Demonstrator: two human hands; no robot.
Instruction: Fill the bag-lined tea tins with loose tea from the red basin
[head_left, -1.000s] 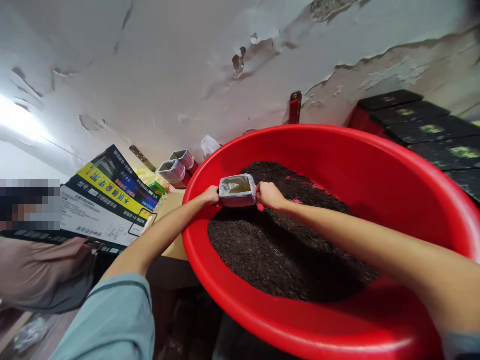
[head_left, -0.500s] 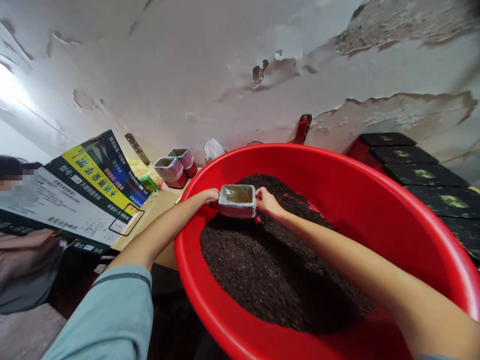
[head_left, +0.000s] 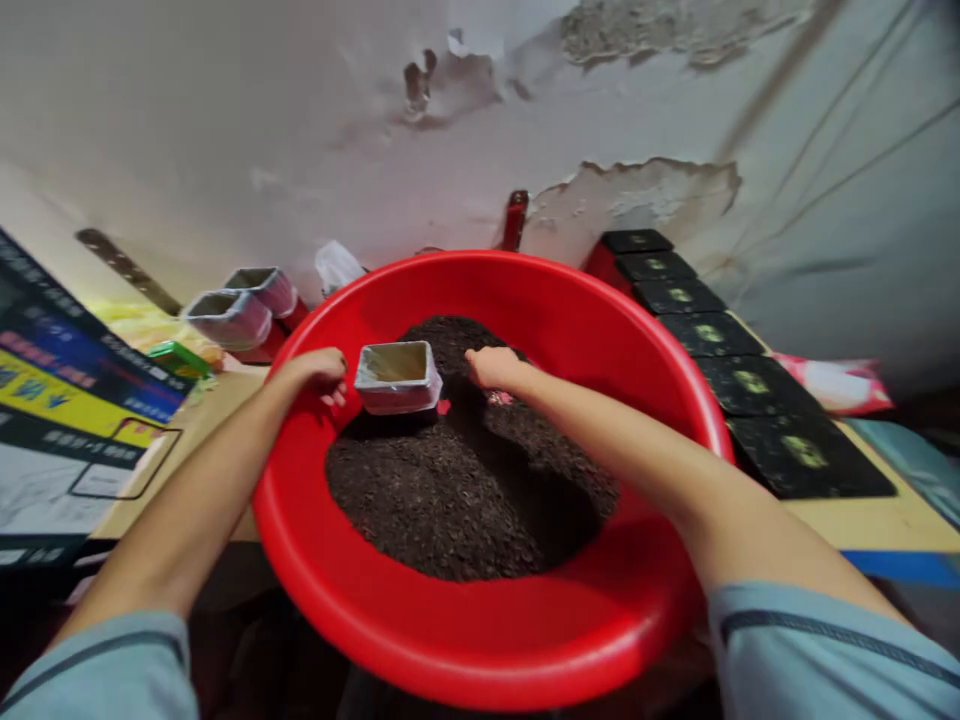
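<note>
Flanking lined container (head_left: 396, 400), apart from it: left hand (head_left: 328, 376) loose, half-curled; right hand (head_left: 491, 368) curled, hold unclear.

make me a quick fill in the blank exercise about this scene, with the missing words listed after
1. The big round tub is coloured ____.
2. The lined container inside it stands ____ the left hand and the right hand.
3. The other lined containers standing outside the tub number ____.
4. In the picture, the row of black-topped items lies on the tub's ____ side.

Missing words: red; between; two; right.
</note>
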